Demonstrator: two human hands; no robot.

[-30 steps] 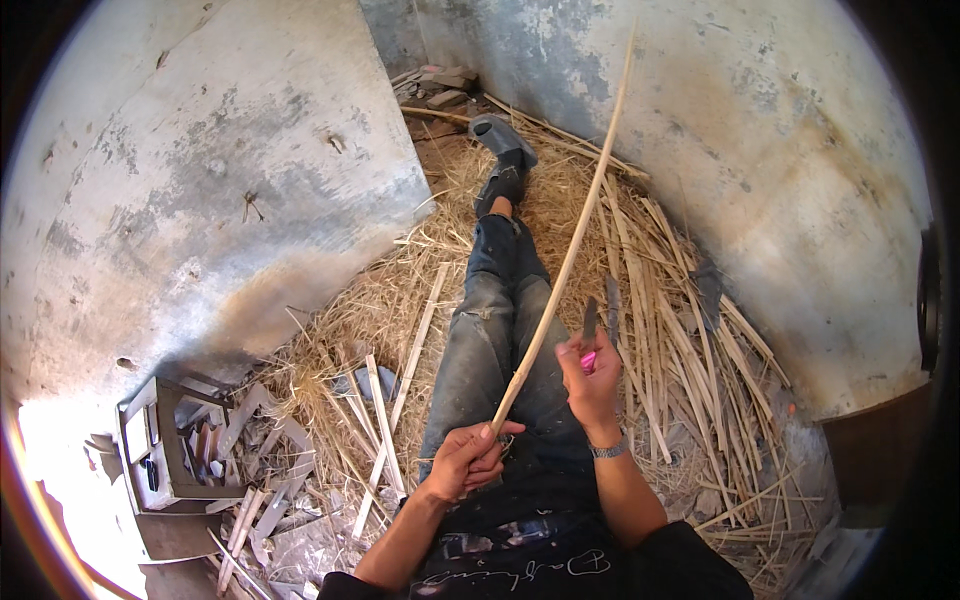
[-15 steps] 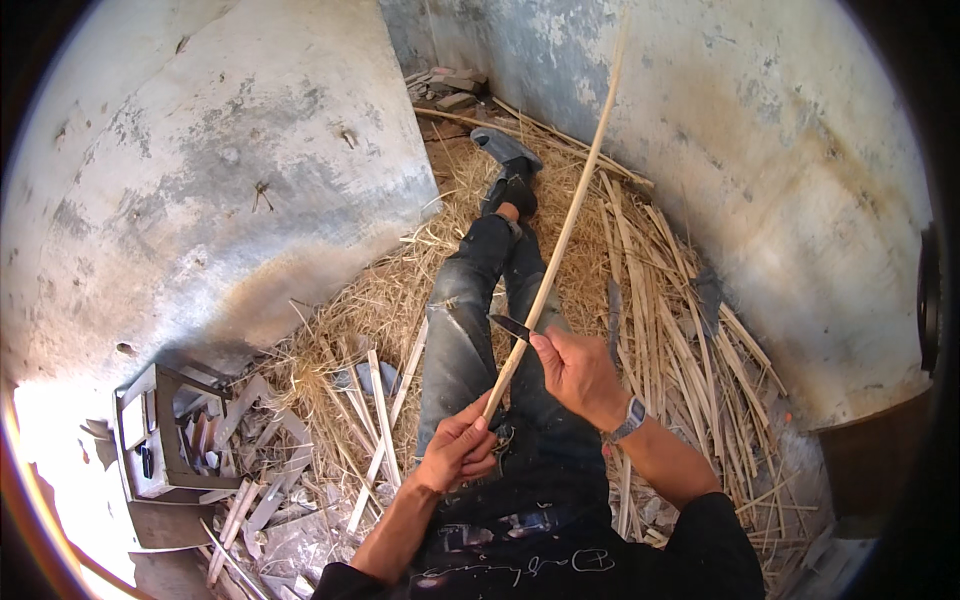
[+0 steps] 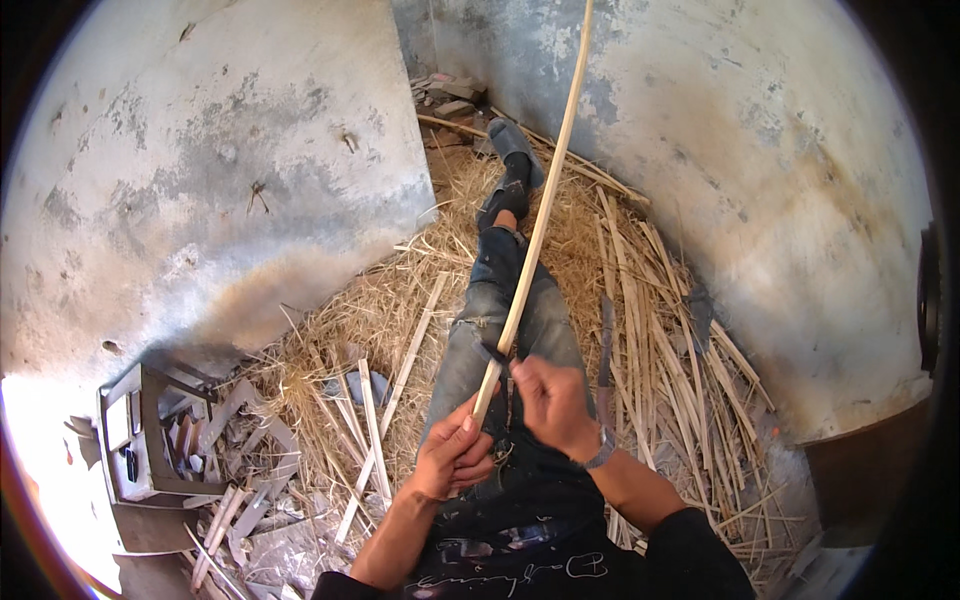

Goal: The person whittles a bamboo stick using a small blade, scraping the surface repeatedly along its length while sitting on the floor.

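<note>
A long pale strip of split bamboo or wood (image 3: 540,220) slants up from my lap and past the top edge of the view. My left hand (image 3: 453,452) is closed round its near end, thumb on top. In a closed fist, my right hand (image 3: 553,402) grips a small knife (image 3: 487,352) whose handle is hidden in the fingers. The dark blade lies across the strip, a short way beyond my left hand. My outstretched legs (image 3: 470,345) are under the strip, crossed near the ankles.
Straw-like shavings (image 3: 395,320) cover the floor round my legs. Many cut strips (image 3: 650,330) lie in a pile at the right, with a long dark blade-like tool (image 3: 605,345) beside them. An open box-like frame (image 3: 150,440) stands at the left. Stained walls (image 3: 750,200) rise on both sides.
The knife and my right hand have come down along the strip, nearer to my left hand. The strip's far end has swung left and now runs out of view at the top.
</note>
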